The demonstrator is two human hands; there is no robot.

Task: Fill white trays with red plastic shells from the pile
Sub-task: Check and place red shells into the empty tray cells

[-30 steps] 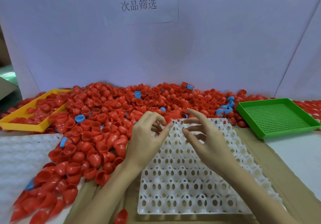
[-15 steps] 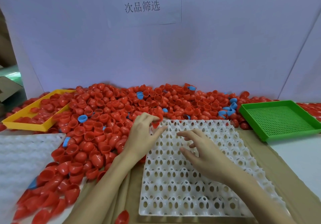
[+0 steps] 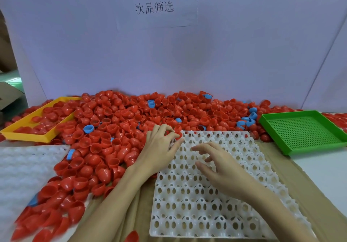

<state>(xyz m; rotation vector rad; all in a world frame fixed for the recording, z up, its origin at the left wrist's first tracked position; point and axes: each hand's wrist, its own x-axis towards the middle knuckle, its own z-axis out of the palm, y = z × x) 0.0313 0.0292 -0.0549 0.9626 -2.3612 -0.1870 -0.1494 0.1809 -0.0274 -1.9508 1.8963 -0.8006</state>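
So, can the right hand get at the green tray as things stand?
Probably yes. The right hand hovers open over the white tray, and only bare table lies between it and the green tray, though the reach itself is uncertain.

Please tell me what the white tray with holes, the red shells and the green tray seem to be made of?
The white tray with holes looks like thin moulded plastic, slightly translucent, with a soft sheen. The red shells look like glossy hard plastic: bright highlights, thin rims, some see-through. The green tray looks like rigid matte plastic with a fine perforated grid floor. All are judged by look only.
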